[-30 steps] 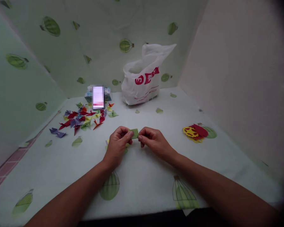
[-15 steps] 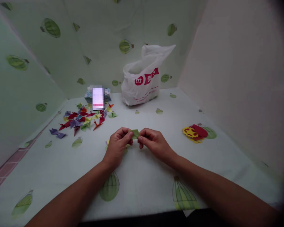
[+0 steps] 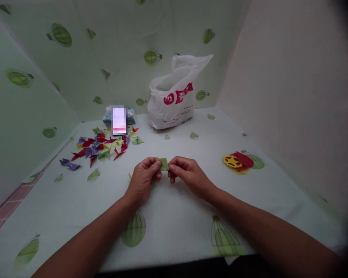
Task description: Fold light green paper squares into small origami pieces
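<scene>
A small folded piece of green paper (image 3: 164, 164) is held up above the table between my two hands. My left hand (image 3: 145, 175) pinches its left side between thumb and fingers. At its right edge, the thumb and forefinger of my right hand (image 3: 187, 172) are closed on the corner. Partly hidden behind my left hand, a bit of pale yellow and purple paper (image 3: 130, 175) lies on the table.
Many colourful folded paper cranes (image 3: 100, 146) lie in a heap at the back left, before a blurred lit phone (image 3: 119, 120) and a tissue box (image 3: 131, 116). A white plastic bag (image 3: 171, 104) stands behind. Red and yellow cut-outs (image 3: 238, 162) lie at the right.
The green paper is turned slightly and shows a bit more of its face between the hands. Both hands keep their grip; the whole view has shifted slightly.
</scene>
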A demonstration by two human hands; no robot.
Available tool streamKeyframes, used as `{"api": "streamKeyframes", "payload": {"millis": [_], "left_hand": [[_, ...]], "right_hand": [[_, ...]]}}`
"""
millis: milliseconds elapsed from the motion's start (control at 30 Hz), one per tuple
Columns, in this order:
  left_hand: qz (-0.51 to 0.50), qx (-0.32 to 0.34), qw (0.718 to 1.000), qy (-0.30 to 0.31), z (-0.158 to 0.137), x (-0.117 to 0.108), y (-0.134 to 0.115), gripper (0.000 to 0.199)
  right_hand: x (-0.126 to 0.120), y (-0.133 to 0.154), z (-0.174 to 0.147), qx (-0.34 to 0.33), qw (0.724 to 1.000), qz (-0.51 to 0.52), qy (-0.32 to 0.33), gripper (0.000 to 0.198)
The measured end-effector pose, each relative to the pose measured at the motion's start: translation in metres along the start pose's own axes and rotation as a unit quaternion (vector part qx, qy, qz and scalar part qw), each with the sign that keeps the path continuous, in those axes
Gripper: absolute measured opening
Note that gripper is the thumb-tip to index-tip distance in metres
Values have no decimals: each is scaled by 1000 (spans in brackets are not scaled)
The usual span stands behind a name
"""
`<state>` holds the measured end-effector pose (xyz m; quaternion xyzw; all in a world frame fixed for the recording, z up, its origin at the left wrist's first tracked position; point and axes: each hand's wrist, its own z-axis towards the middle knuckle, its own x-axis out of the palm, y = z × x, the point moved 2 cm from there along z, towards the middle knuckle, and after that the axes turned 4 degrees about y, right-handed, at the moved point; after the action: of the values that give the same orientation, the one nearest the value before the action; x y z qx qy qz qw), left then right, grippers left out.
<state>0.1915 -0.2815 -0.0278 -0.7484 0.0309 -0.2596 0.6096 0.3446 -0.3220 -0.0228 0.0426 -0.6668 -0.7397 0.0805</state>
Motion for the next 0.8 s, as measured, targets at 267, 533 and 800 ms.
{"api": "streamKeyframes", "payload": {"millis": [267,533,800], "left_hand": [[38,26,999,3,-1,2,-2,25],[56,33,998,9,-1,1,-1,22],[157,93,983,18,-3,4,-8,18]], "right_hand": [[-1,-4,2,-2,1000,24,-15,26],[-4,-2,3,-23,998,-50,-34,20],[-5,2,1,-49,995,-67,-63,19]]}}
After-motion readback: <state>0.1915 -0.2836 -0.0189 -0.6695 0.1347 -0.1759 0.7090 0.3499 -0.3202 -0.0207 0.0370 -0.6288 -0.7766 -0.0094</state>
